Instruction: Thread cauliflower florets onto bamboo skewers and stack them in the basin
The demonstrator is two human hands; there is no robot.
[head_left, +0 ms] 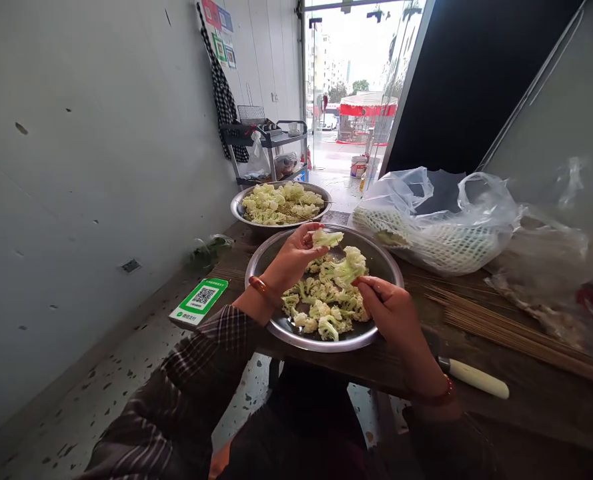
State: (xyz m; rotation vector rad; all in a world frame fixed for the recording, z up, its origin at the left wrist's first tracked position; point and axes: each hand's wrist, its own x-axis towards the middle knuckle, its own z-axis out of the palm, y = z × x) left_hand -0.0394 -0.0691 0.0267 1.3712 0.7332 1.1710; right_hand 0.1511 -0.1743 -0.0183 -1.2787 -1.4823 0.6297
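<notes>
Above the near metal bowl (359, 342), my left hand (296, 257) has its fingers closed round a pale cauliflower floret (330, 238). My right hand (383, 300) pinches the lower end of a second cauliflower floret (350, 265), at the bowl's right side. The two held florets are close to each other, with a small gap between the hands. Several cut florets (321, 310) lie in the bowl below, partly hidden by my left hand and wrist.
Behind stands another metal bowl (237, 212) heaped with cauliflower. Plastic bags (441, 227) with net-wrapped items sit at the right. Thin wooden skewers (496, 327) and a knife handle (479, 379) lie on the table's right side. A green QR-code sign (199, 301) is at the left.
</notes>
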